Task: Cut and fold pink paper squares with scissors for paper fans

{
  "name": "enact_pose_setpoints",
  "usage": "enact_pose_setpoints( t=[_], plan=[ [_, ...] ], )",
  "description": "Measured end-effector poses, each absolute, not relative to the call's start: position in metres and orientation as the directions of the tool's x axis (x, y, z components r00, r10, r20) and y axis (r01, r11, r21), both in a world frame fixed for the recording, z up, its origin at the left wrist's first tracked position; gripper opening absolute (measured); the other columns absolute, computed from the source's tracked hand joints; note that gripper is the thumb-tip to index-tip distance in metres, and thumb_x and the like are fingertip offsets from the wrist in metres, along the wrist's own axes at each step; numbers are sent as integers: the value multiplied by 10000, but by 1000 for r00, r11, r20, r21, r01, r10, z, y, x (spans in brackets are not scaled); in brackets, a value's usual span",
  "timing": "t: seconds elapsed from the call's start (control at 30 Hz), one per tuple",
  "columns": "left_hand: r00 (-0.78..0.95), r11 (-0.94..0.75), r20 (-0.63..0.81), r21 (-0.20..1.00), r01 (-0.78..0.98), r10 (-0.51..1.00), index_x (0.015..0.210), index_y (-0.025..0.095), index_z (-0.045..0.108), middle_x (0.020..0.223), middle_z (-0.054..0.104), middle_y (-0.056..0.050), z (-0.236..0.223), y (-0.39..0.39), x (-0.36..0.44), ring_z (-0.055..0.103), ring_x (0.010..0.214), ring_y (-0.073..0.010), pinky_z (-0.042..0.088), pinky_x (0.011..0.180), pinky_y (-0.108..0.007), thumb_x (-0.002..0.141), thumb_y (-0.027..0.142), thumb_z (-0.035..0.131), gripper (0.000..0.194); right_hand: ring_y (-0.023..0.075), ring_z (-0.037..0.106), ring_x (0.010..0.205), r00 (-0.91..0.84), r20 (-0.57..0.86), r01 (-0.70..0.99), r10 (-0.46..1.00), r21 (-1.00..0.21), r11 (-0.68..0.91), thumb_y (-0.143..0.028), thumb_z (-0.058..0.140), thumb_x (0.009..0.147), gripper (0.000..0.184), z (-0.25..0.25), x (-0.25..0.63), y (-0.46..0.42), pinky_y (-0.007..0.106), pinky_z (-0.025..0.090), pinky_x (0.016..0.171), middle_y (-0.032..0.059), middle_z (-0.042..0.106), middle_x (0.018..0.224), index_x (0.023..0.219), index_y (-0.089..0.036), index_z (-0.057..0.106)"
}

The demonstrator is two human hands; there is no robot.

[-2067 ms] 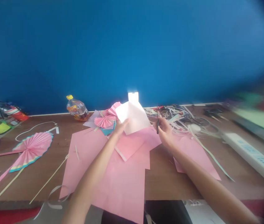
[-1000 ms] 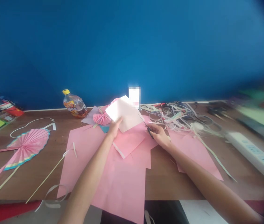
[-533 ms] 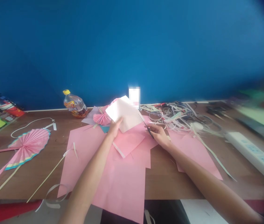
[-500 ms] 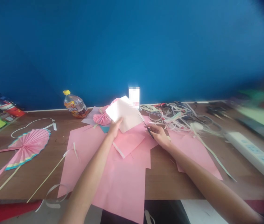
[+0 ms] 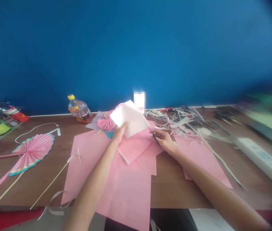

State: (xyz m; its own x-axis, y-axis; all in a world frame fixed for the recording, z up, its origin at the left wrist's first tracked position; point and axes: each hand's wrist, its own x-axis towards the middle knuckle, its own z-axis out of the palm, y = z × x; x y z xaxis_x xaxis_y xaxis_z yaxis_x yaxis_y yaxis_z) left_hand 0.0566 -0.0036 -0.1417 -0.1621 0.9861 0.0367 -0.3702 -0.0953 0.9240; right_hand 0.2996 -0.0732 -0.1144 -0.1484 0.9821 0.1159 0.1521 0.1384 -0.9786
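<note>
Behind pale paper, the left hand pinching it half-disappears; right hand grips scissors.

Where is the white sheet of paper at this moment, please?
In the head view, the white sheet of paper is near the centre, held in the left hand over pink paper, with the right hand just right of it.

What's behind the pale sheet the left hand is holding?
Past the left edge of the pale sheet, part of a pink pleated fan shows; past its upper right edge, a bright white rectangle; below, pink paper. Whatever lies directly behind the sheet is covered.
</note>
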Motion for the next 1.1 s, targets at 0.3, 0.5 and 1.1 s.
enact_pose_setpoints(
  t=[0.3, 0.5, 1.1],
  plan=[
    [-165, -113, 54, 922, -370, 985, 1102, 192, 649, 1195, 663, -92, -142, -3, 57, 618, 1118, -237, 463, 1001, -381, 641, 356, 806, 514, 105, 360, 523, -145, 103, 187, 984, -974, 130, -472, 665, 711, 408, -110, 300, -76, 256, 280, 499, -33, 459, 552, 961, -153, 702],
    [-180, -114, 51, 927, -358, 982, 1110, 179, 636, 1199, 660, -102, -143, -3, 57, 627, 1098, -235, 472, 984, -376, 634, 365, 805, 538, 104, 352, 518, -123, 100, 209, 987, -970, 124, -486, 673, 710, 431, -105, 298, -78, 262, 282, 499, -36, 424, 538, 956, -135, 708],
    [-122, -92, 51, 929, -358, 991, 1084, 154, 652, 1186, 663, -118, -140, -6, 56, 638, 1065, -251, 495, 955, -384, 628, 373, 809, 530, 104, 379, 518, -149, 132, 238, 980, -957, 165, -422, 674, 728, 439, -119, 308, -69, 257, 303, 483, -12, 477, 579, 1030, -105, 709]
  ],
)
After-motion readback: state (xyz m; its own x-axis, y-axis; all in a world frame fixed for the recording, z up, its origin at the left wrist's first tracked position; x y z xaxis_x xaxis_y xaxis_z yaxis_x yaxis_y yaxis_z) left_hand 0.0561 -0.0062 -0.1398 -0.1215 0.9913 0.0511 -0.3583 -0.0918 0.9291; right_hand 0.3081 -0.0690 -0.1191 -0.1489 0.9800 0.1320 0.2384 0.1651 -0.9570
